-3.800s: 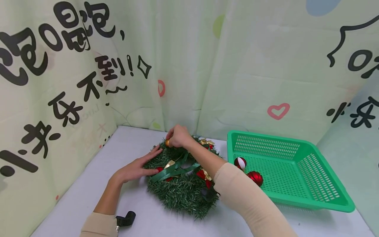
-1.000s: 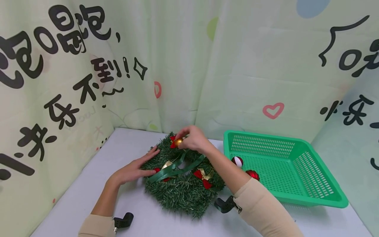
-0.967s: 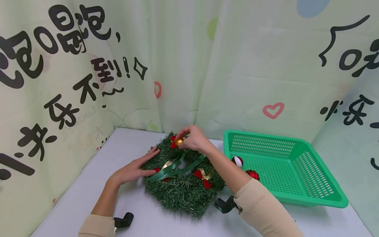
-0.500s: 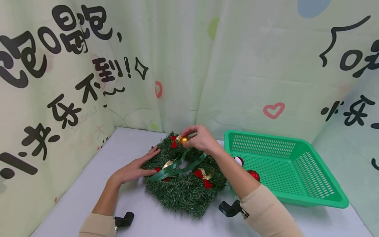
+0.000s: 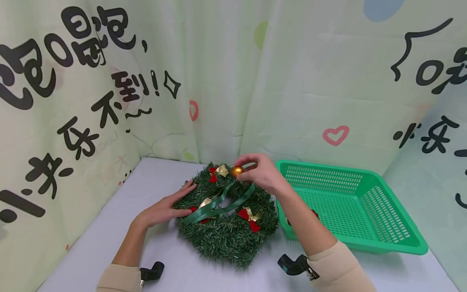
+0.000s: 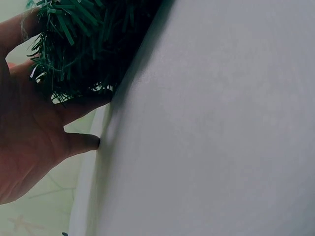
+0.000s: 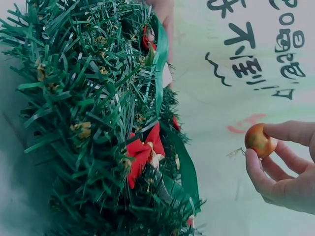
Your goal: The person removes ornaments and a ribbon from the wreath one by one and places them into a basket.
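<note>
A green tinsel wreath [image 5: 226, 243] lies on the white table. My left hand [image 5: 164, 209] rests on its left edge with fingers spread; in the left wrist view, that hand [image 6: 34, 128] has straight fingers at the table beneath the greenery. Between thumb and fingers, my right hand [image 5: 264, 174] pinches a gold bauble [image 5: 237, 171] over the wreath's far part. The right wrist view shows this bauble [image 7: 259, 141] apart from the branches, a thin wire trailing from it. Red and gold bows [image 5: 251, 219] and a green ribbon [image 5: 208, 211] decorate the wreath.
Right of the wreath stands a green plastic basket [image 5: 365, 246]. Inside it, a red bauble [image 5: 315, 214] is mostly hidden by my right forearm. Printed curtains [image 5: 292, 101] enclose the table at the back and sides. Black wrist cameras [image 5: 153, 271] stick out near both sleeves.
My right hand has carried the gold bauble rightward from the wreath's upper left, away from the far bow, which now shows fully. The left hand stays in place.
</note>
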Available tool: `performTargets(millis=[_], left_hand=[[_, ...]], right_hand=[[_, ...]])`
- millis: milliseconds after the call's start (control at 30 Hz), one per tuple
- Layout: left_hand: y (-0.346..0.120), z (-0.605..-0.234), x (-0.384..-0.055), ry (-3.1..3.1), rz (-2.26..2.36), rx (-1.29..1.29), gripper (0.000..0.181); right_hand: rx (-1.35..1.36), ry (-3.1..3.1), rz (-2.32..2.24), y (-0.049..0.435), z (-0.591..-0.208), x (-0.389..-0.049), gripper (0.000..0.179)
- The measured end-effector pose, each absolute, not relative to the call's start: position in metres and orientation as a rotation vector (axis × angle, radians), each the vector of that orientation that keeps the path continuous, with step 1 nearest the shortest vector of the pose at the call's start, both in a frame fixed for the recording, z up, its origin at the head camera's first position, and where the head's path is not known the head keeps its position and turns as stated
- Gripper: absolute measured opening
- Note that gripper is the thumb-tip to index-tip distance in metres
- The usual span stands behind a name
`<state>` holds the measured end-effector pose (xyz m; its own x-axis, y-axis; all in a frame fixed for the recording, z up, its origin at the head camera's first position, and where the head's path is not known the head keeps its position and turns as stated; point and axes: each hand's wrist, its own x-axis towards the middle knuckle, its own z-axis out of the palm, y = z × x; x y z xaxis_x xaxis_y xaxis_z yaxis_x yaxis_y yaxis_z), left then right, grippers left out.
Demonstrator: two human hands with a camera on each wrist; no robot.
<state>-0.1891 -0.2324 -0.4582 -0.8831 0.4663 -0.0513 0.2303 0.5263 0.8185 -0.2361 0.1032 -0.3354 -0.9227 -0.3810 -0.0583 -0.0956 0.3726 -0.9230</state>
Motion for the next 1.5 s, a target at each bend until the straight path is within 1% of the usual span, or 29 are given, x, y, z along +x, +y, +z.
performTargets(millis=[400, 1167, 1500], left_hand=[[-0.235, -0.459, -0.19, 2.519, 1.274, 0.607, 0.082], [-0.234, -0.46, -0.19, 2.507, 1.294, 0.612, 0.084], [-0.232, -0.458, -0.188, 2.505, 1.303, 0.596, 0.082]], right_hand=[[-0.408, 2.412, -1.644, 0.135, -0.334, -0.219, 0.033], [-0.233, 2.561, -1.665, 0.196, -0.349, -0.19, 0.036], [-0.178, 2.584, -1.653, 0.209, -0.356, -0.181, 0.038]])
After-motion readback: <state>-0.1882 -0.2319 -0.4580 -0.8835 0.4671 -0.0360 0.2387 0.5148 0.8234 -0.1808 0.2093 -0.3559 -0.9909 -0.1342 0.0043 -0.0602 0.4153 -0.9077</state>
